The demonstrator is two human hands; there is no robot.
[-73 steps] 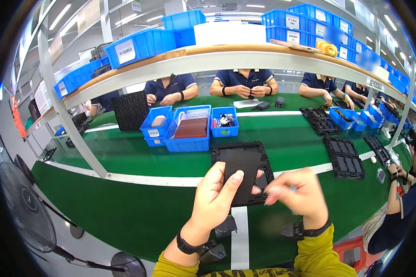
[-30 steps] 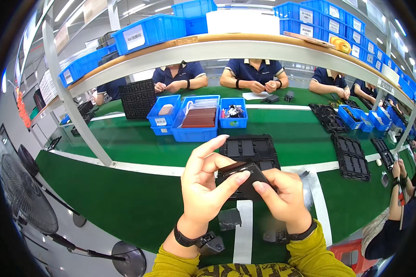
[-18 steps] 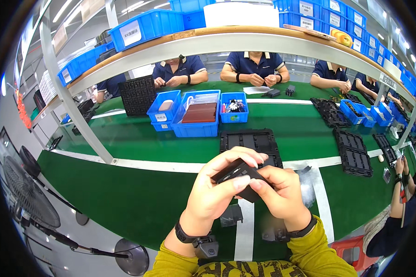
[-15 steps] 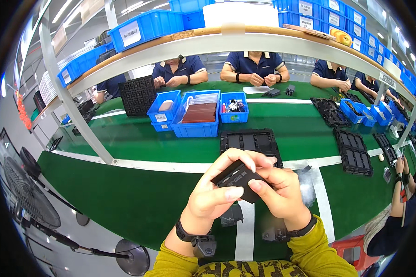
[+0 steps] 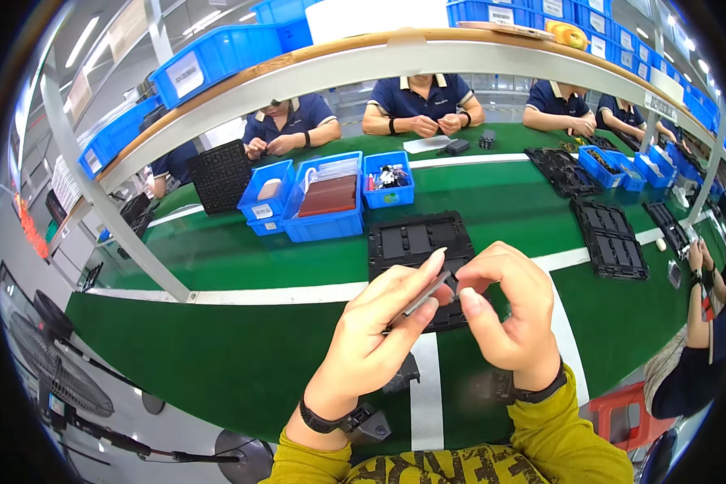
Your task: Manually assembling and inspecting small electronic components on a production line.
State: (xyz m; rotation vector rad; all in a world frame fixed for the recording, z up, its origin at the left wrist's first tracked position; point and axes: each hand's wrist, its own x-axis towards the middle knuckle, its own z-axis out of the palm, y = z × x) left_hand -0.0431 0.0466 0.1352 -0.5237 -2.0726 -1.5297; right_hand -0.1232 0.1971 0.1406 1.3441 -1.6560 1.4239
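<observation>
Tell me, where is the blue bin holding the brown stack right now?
In the head view, the bin sits left of centre on the green table, between two smaller blue bins, behind the black tray.

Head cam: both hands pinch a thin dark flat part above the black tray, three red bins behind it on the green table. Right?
Not quite. The bins are blue, not red; the head view shows it. The rest holds: left hand and right hand both pinch the thin dark flat part above the black tray on the green table.
</observation>
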